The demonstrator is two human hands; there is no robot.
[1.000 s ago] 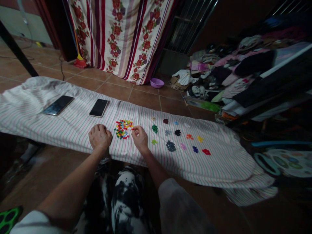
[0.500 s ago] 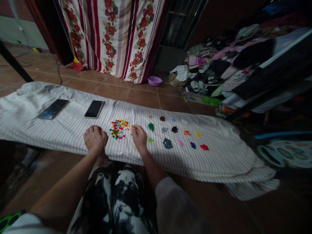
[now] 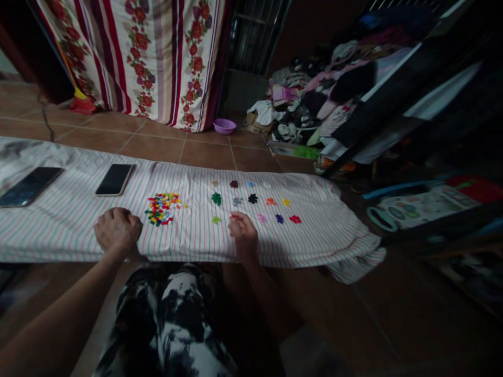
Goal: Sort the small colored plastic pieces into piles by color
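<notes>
A mixed heap of small coloured pieces (image 3: 163, 208) lies on the striped cloth (image 3: 200, 235). My left hand (image 3: 118, 230) rests closed on the cloth, left of the heap; what it holds, if anything, is hidden. Right of the heap, my right hand (image 3: 242, 233) is pinched on a tiny red piece (image 3: 233, 215) and covers the dark grey pile. Around it are small single-colour piles: light green (image 3: 216, 220), dark green (image 3: 216, 198), grey (image 3: 238, 200), black (image 3: 252, 198), pink (image 3: 262, 219), dark blue (image 3: 279, 219) and red (image 3: 295, 219).
Two phones, one dark (image 3: 30, 186) and one smaller (image 3: 115, 179), lie on the cloth at the left. More piles, brown (image 3: 234, 184), orange (image 3: 271, 201) and yellow (image 3: 286, 202), sit farther off. A purple basin (image 3: 224, 126) stands on the floor.
My right hand has moved right from beside the mixed heap to over the dark grey pile, still pinched. The camera view has turned right. My left hand stays closed beside the heap.
</notes>
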